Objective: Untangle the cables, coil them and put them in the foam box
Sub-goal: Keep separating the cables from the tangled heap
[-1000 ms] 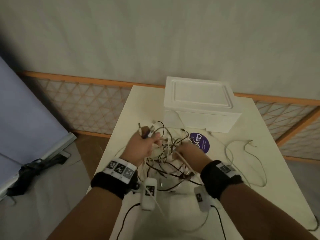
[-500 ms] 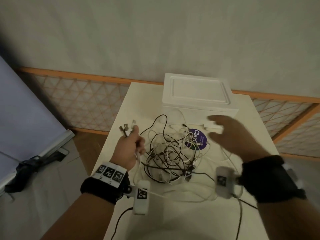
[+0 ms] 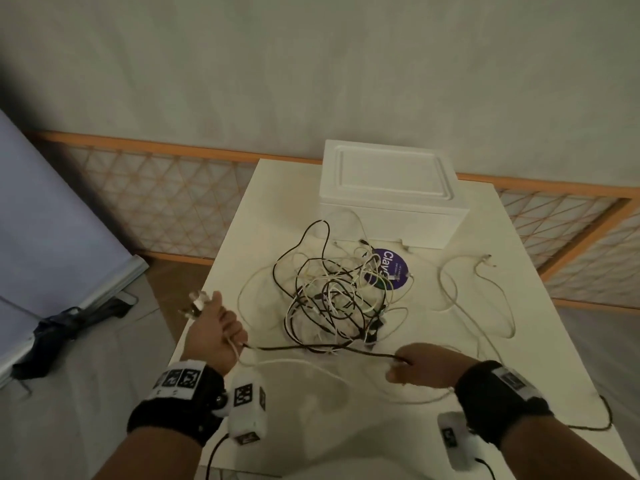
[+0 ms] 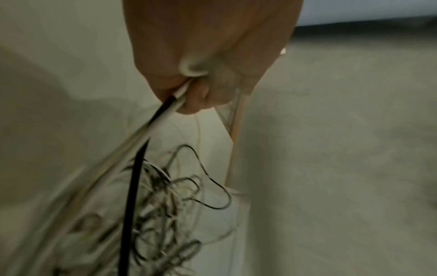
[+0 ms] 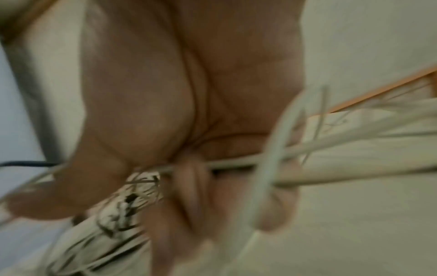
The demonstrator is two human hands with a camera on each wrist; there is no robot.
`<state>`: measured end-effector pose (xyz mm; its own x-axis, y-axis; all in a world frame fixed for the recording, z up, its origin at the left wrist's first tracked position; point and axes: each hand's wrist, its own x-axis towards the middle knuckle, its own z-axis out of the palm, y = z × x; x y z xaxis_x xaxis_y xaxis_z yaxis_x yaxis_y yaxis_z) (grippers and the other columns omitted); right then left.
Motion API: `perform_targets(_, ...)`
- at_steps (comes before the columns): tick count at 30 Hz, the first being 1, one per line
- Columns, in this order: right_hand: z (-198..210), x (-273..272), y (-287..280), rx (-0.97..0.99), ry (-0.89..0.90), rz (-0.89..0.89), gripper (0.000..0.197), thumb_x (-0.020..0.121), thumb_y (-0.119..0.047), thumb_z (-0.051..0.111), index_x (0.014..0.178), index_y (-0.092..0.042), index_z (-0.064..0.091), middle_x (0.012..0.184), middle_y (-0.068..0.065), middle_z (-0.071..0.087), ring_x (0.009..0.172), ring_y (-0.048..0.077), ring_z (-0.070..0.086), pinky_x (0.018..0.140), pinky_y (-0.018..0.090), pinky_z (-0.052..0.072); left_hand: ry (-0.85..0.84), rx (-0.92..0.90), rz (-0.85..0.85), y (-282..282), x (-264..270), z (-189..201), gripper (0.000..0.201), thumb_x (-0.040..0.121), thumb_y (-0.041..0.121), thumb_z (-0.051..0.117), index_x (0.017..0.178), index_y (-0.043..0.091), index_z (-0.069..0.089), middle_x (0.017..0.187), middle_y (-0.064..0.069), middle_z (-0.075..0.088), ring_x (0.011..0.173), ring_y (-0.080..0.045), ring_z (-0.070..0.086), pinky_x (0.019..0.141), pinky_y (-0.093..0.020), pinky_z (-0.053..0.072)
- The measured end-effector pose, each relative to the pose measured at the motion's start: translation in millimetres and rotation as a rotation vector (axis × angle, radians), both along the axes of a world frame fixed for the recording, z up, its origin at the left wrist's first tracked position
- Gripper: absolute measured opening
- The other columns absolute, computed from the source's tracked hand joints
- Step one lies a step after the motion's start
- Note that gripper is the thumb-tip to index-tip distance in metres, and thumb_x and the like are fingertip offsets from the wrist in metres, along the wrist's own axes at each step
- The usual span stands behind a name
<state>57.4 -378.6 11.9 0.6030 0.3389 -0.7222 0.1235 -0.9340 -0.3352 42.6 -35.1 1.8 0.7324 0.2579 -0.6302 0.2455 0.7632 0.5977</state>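
Left hand (image 3: 214, 332) grips cable ends, right hand (image 3: 420, 363) pinches a dark cable (image 3: 322, 348); at twelve o'clock the tangle (image 3: 336, 296) stays knotted, foam box (image 3: 388, 192) closed.

cable tangle (image 3: 337, 296) mid-table, closed foam box (image 3: 389, 195) behind, bare table (image 3: 311, 427) nearest

White foam box (image 3: 388, 188), black-and-white cables (image 3: 332, 299), purple sticker (image 3: 391, 268)

The foam box (image 3: 389, 192) is showing matt white, faintly grainy foam. The tangled cables (image 3: 337, 296) are looking like smooth plastic sheathing, black and off-white. The table (image 3: 540, 341) is appearing matt cream; the round purple sticker (image 3: 389, 268) is looking slightly glossy.
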Motion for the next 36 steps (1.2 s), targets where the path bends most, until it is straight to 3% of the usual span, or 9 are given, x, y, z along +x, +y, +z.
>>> perform_targets(3, -1.4, 5.7, -5.2, 0.069, 0.101, -0.112, 0.026, 0.09, -0.043, 0.056, 0.095, -0.02, 0.067, 0.084, -0.005, 0.063, 0.073, 0.007, 0.055, 0.076, 0.026, 0.047, 0.129, 0.133, -0.067, -3.4, -10.4, -28.3, 0.036, 0.095, 0.023, 0.056, 0.066, 0.023, 0.035, 0.045, 0.007, 0.03, 0.031, -0.006, 0.021, 0.035, -0.015, 0.019)
perform_targets(7, -23.0, 28.0, 25.8, 0.19, -0.334, -0.32, 0.019, 0.085, -0.006, 0.052, 0.084, -0.012, 0.07, 0.087, 0.006, 0.069, 0.075, 0.016, 0.064, 0.071, 0.029, 0.051, 0.218, 0.316, -0.282, -31.4, -9.0, -32.5, 0.023, 0.09, 0.016, 0.063, 0.074, 0.016, 0.047, 0.06, 0.0, 0.046, 0.032, -0.007, 0.024, 0.033, -0.017, 0.022)
perform_targets(11, -56.1, 40.6, 45.7, -0.068, -0.545, 0.054, 0.032, 0.087, -0.027, 0.05, 0.117, -0.025, 0.061, 0.115, 0.001, 0.059, 0.112, 0.022, 0.051, 0.088, 0.032, 0.043, 0.17, 0.404, -0.425, -63.1, -2.2, -20.3, 0.013, 0.089, 0.013, 0.064, 0.086, 0.01, 0.052, 0.065, -0.004, 0.05, 0.034, -0.008, 0.023, 0.036, -0.018, 0.021)
perform_targets(17, -51.2, 60.0, 50.4, -0.031, -0.368, 0.005, 0.025, 0.084, -0.024, 0.054, 0.1, -0.009, 0.067, 0.102, 0.015, 0.063, 0.097, 0.031, 0.059, 0.08, 0.035, 0.051, 0.069, 0.39, -0.5, -76.6, 2.2, -2.8, 0.029, 0.093, 0.026, 0.06, 0.07, 0.012, 0.049, 0.058, -0.004, 0.049, 0.036, -0.009, 0.026, 0.038, -0.02, 0.024)
perform_targets(22, -41.4, 66.9, 52.3, 0.137, -0.396, -0.12, 0.03, 0.083, -0.028, 0.065, 0.109, -0.016, 0.06, 0.113, 0.011, 0.053, 0.096, 0.027, 0.057, 0.083, 0.031, 0.049, 0.135, 0.25, -0.392, -67.3, 2.0, -2.7, 0.06, 0.093, 0.055, 0.046, 0.05, 0.014, 0.038, 0.052, -0.01, 0.05, 0.047, -0.019, 0.045, 0.052, -0.029, 0.041)
perform_targets(25, -36.9, 55.2, 53.6, 0.058, -0.506, -0.204, 0.056, 0.075, -0.035, 0.074, 0.116, -0.012, 0.045, 0.113, 0.008, 0.046, 0.097, 0.026, 0.057, 0.076, 0.03, 0.048, 0.123, 0.223, -0.39, -68.4, 2.1, -6.5, 0.052, 0.095, 0.048, 0.048, 0.057, 0.013, 0.043, 0.058, -0.009, 0.054, 0.052, -0.02, 0.052, 0.058, -0.032, 0.049)
perform_targets(29, -47.3, 40.4, 57.5, -0.039, -0.529, -0.138, 0.029, 0.084, -0.038, 0.056, 0.102, -0.014, 0.059, 0.1, 0.004, 0.063, 0.096, 0.024, 0.063, 0.075, 0.033, 0.051, 0.033, 0.266, -0.436, -72.9, 1.6, -4.6, 0.035, 0.099, 0.033, 0.047, 0.071, 0.012, 0.05, 0.053, 0.0, 0.037, 0.038, -0.009, 0.03, 0.045, -0.024, 0.035)
perform_targets(33, -67.1, 32.5, 55.8, -0.048, -0.57, -0.006, 0.033, 0.088, -0.044, 0.05, 0.11, -0.021, 0.06, 0.112, 0.007, 0.049, 0.098, 0.029, 0.058, 0.079, 0.033, 0.049, -0.013, 0.287, -0.45, -73.1, -0.5, -2.9, 0.026, 0.099, 0.026, 0.048, 0.08, 0.01, 0.053, 0.048, 0.004, 0.027, 0.038, -0.008, 0.023, 0.04, -0.021, 0.027)
perform_targets(36, -70.9, 39.4, 53.2, -0.094, -0.568, 0.05, 0.027, 0.092, -0.029, 0.049, 0.114, -0.019, 0.06, 0.116, 0.01, 0.048, 0.097, 0.031, 0.058, 0.082, 0.031, 0.047, -0.015, 0.27, -0.456, -72.7, -0.2, -2.1, 0.026, 0.098, 0.025, 0.05, 0.076, 0.011, 0.052, 0.046, 0.005, 0.026, 0.037, -0.007, 0.022, 0.042, -0.022, 0.023)
